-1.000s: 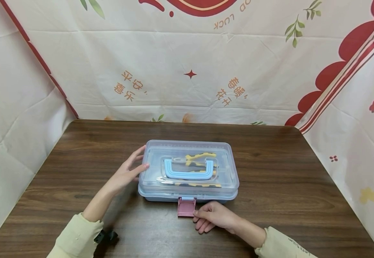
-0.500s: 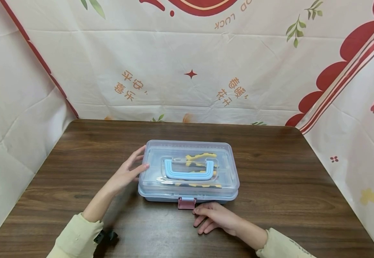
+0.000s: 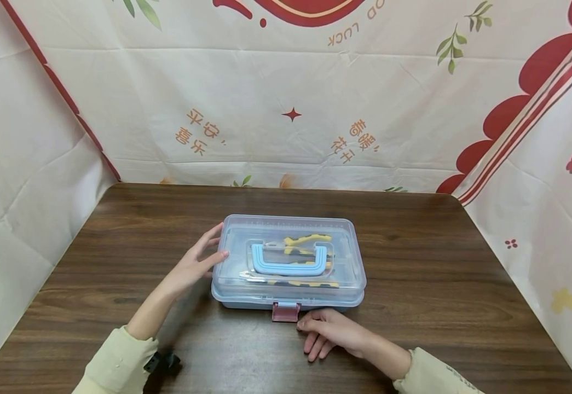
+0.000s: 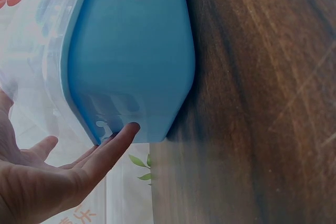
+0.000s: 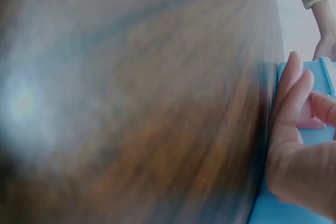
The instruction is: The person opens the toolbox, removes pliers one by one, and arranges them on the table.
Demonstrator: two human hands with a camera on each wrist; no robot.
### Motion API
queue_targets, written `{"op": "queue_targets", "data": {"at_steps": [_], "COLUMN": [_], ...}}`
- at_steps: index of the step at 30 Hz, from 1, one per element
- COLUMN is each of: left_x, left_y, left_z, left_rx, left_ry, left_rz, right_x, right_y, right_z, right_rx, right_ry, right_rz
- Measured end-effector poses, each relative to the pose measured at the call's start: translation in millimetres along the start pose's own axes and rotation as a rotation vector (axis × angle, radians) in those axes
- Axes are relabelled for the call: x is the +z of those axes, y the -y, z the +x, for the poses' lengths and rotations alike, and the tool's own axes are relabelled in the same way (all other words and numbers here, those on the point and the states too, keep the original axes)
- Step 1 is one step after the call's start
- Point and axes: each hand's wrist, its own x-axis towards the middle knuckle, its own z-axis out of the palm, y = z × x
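A blue box with a clear lid (image 3: 288,290) lies closed on the table, its light blue handle (image 3: 289,268) folded flat. Yellow and black items (image 3: 307,239) show through the lid. On the front edge, a pink latch (image 3: 286,312) tilts outward. My left hand (image 3: 187,268) rests on the box's left end with fingers spread; in the left wrist view its fingertips touch the blue side (image 4: 131,51). Beside the latch's right edge is my right hand (image 3: 337,331), thumb and index finger at the latch, other fingers loosely bent. Whether it pinches the latch is hard to tell.
The brown wooden table (image 3: 438,284) extends around the box. White printed cloth (image 3: 266,82) hangs behind it and at both sides. A small black device (image 3: 162,362) is at the left wrist.
The pink latch has swung from hanging wide outward to a steeper angle nearer the box. My right hand has shifted slightly, its lower fingers moving a little right. My left hand has stayed in place.
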Motion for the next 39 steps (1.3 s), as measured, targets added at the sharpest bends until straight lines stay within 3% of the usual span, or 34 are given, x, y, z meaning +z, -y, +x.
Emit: {"op": "queue_targets", "data": {"at_steps": [6,13,17,22,27,30,33,36,39], "left_x": [0.8,2.1,2.6,3.7,1.4,-4.9,-10.7,-13.0,-13.0], "left_y": [0.6,2.2,1.6,-7.2,-17.1,-8.5,0.3,4.5,6.9], "left_z": [-0.7,-0.4,-1.9,-9.3,-17.5,-15.7,-13.5,-12.7,-13.3], "left_rx": [0.006,0.051,0.080,0.171,0.378,0.501,0.572,0.602,0.593], "left_ry": [0.000,-0.007,-0.018,-0.068,-0.039,-0.003,0.014,0.037,0.052], "left_rz": [0.005,0.031,0.079,0.251,0.410,0.522,0.623,0.682,0.718], "right_x": [-9.1,-24.4,-29.3,-31.5,-31.2,-32.7,-37.0,-44.1,-51.2], "right_y": [3.2,12.8,25.0,42.8,58.5,63.5,62.3,57.9,53.5], "right_z": [-4.2,-16.1,-26.1,-39.9,-53.8,-58.5,-58.8,-58.3,-58.9], "right_rx": [-0.106,-0.374,-0.524,-0.756,-0.990,-1.151,-1.279,-1.321,-1.249], "right_ry": [0.109,0.344,0.338,0.142,-0.093,-0.247,-0.433,-0.599,-0.686], "right_rz": [-0.071,-0.250,-0.312,-0.414,-0.485,-0.513,-0.549,-0.576,-0.633]}}
